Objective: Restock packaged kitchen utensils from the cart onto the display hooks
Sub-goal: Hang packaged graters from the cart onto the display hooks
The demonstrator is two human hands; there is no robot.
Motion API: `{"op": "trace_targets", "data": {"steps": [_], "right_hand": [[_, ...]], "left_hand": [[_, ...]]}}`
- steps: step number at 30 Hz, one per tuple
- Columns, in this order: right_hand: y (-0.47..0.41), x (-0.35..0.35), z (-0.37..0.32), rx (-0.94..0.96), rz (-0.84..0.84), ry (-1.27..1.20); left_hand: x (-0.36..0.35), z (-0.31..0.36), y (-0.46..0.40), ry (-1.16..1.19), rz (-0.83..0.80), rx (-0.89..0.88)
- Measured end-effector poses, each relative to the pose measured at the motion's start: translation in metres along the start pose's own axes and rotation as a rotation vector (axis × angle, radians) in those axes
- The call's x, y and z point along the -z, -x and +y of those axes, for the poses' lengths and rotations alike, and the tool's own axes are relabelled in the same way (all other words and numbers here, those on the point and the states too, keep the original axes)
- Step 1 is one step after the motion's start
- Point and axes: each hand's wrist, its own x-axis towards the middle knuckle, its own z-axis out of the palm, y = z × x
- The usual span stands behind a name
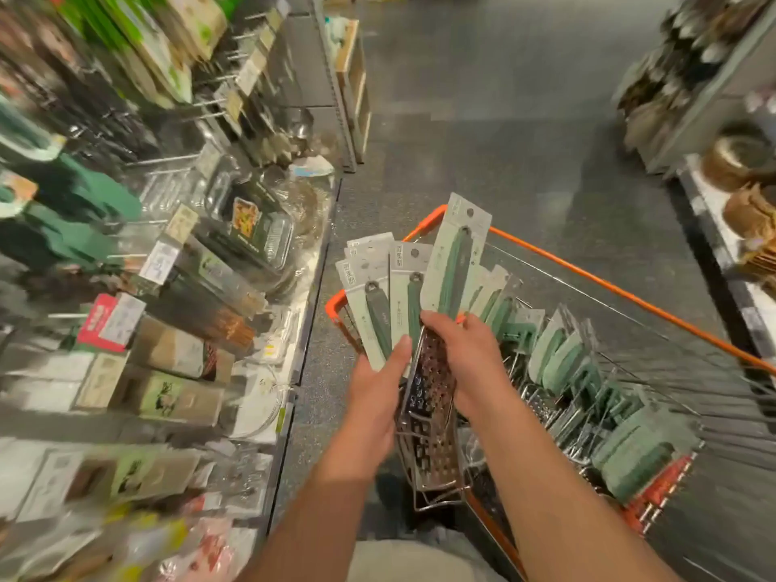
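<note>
I hold a fan of packaged graters [394,296] over the near left corner of the orange wire cart [596,279]. Each has a green handle on a pale card and a steel blade. My left hand [378,396] supports the fan from the left, thumb pressed on the cards. My right hand [466,363] grips one grater [455,266], raised above the others. More packaged green-handled utensils [562,359] stand in a row inside the cart. The display hooks [210,102] jut from the shelving on the left, blurred, most carrying packaged goods.
A lower shelf [302,304] on the left holds trays and boxed goods close to the cart. Grey aisle floor [504,119] stretches ahead. Another shelf unit with baskets and bowls [739,161] runs along the right.
</note>
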Motion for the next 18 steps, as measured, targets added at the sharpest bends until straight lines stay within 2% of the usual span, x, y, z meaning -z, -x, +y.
{"op": "trace_targets", "data": {"steps": [5,10,14,18], "right_hand": [[0.026,-0.057,0.011,0.03,-0.169,0.154],[0.066,-0.122,0.034,0.061,-0.402,0.333],[0.092,-0.173,0.048,0.163,-0.531,0.519],[0.121,-0.222,0.069,0.133,-0.677,0.603]], "left_hand": [[0.059,0.015,0.034,0.182,0.276,-0.089],[0.119,0.031,0.076,0.315,0.431,-0.181],[0.161,0.041,0.112,0.442,0.585,-0.197],[0.208,0.05,0.146,0.529,0.758,-0.223]]}}
